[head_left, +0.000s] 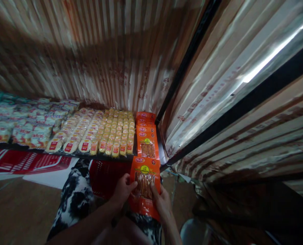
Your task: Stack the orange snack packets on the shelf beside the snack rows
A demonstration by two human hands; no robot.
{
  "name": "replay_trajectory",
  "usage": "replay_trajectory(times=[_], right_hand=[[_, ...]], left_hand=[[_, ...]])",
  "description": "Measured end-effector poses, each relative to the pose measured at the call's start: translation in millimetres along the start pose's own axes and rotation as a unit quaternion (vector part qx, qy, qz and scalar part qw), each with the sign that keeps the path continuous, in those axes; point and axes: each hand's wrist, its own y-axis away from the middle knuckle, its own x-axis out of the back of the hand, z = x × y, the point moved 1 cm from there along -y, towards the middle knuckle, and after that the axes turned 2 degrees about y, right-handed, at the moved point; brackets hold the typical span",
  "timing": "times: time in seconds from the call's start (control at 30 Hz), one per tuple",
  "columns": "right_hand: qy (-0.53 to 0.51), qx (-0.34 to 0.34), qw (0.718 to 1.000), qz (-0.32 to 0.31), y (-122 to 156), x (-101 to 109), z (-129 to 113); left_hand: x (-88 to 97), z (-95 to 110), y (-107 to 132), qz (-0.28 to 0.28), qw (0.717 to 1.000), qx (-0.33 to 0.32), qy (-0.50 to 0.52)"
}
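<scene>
Packet (145, 183) held | yellow snacks (117, 131) left | black bar (243, 104) right | basket (106, 177) below

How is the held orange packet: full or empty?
Filled: brown sticks show through the front of the orange packet, held between left hand and right hand.

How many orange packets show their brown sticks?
2: one glossy orange plastic packet held by the left hand and right hand; the row's front orange packet, just beyond. Overlapping rear orange packets may hide more.
</scene>
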Motion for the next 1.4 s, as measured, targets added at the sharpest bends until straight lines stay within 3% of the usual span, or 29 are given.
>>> replay_trajectory(times=[0.13,0.37,0.47,0.73,0.9,1.1,1.23,1.4], right_hand=[[0.025,0.030,0.999,0.034,-3.8,4.1,-3.9],[0.016,0.052,0.998,0.015,-8.3,4.9,-17.1],[0.016,0.067,0.996,0.053,-13.5,7.2,-16.6],[0.053,0.125,0.983,0.122,-32.7,17.1,1.4],[0.121,0.117,0.976,0.138,-41.3,23.9,10.1],[0.148,0.109,0.974,0.133,-45.1,23.5,6.4],[0.181,0.139,0.963,0.146,-50.8,23.0,5.3],[0.248,0.185,0.942,0.134,-61.7,24.9,8.3]], left_hand=[[-4.9,9.9,-6.8,0.005,1.000,-0.021,-0.002],[-18.3,36.6,-18.2,0.028,0.997,-0.067,0.020],[-23.5,42.8,-22.7,0.034,0.997,-0.073,0.010],[-29.4,26.8,-36.5,0.047,0.997,-0.053,-0.017],[-29.0,17.4,-44.9,0.037,0.998,-0.038,-0.045],[-32.7,25.9,-48.6,0.032,0.996,-0.041,-0.069],[-36.7,34.4,-49.7,0.016,0.992,-0.028,-0.121],[-39.4,41.9,-55.3,0.006,0.976,-0.071,-0.204]])
